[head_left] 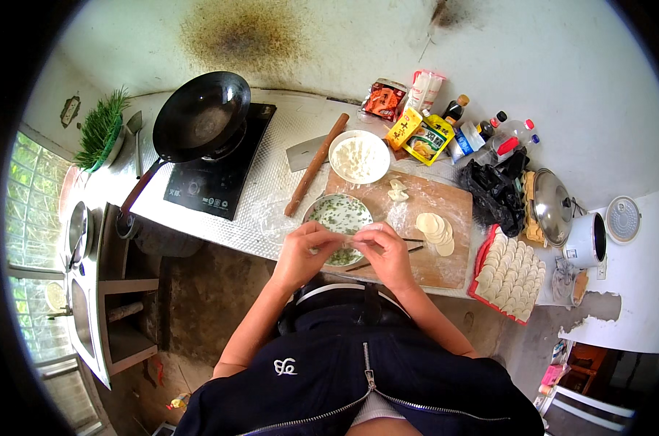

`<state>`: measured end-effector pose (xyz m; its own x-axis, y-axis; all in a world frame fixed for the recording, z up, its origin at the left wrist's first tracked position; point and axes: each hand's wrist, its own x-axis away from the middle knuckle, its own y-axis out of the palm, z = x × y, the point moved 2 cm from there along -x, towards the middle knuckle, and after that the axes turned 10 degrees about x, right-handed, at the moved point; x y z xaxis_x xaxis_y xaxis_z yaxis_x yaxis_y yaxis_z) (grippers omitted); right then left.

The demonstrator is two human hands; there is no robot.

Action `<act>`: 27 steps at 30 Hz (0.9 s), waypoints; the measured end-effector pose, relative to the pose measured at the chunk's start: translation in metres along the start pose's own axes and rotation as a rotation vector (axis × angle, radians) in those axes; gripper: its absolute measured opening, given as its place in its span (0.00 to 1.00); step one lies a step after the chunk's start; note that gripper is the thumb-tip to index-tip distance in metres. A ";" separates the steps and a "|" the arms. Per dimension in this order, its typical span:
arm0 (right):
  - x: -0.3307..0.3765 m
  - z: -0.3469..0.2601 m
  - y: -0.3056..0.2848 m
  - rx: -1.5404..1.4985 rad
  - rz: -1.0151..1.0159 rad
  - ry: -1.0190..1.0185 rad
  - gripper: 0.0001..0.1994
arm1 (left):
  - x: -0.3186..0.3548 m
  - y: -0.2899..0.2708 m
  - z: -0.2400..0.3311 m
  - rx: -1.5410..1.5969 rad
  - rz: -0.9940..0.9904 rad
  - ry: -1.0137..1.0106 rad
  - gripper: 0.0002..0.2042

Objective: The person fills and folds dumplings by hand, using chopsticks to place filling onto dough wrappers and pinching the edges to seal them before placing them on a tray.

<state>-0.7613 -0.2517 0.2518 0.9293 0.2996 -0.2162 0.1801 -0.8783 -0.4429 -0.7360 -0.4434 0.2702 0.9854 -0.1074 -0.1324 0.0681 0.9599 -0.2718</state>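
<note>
Fingertips of my left hand [298,254] and right hand [389,258] meet at a small pale dumpling [348,240], pinched between them. It is mostly hidden by the fingers. Beneath it stands a white bowl [307,212] with green-flecked contents, partly covered by my hands. To the right on the floured wooden board [456,207] lies an overlapping stack of round dough wrappers [435,228]. Dark chopsticks [415,250] stick out beside my right hand. Small dough pieces [397,191] rest farther back on the board.
Behind are a flour bowl [359,134], a rolling pin [318,163] and a cleaver [304,152]. A wok [202,116] sits on an induction cooker [198,185] at left. At right, a red-edged tray [477,289] bears rows of dumplings, near a black plastic bag [493,189].
</note>
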 end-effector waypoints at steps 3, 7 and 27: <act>0.000 -0.002 -0.001 0.036 0.016 -0.002 0.06 | 0.000 0.002 0.009 0.066 0.030 0.001 0.10; 0.000 -0.007 -0.001 0.043 0.046 0.000 0.07 | -0.001 0.007 0.014 0.128 0.102 0.012 0.09; 0.000 -0.018 -0.001 0.201 0.067 -0.148 0.08 | 0.004 0.011 0.001 -0.058 0.175 0.200 0.11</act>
<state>-0.7554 -0.2575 0.2682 0.8770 0.3076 -0.3691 0.0387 -0.8109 -0.5839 -0.7310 -0.4329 0.2679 0.9306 0.0043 -0.3661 -0.1151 0.9526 -0.2817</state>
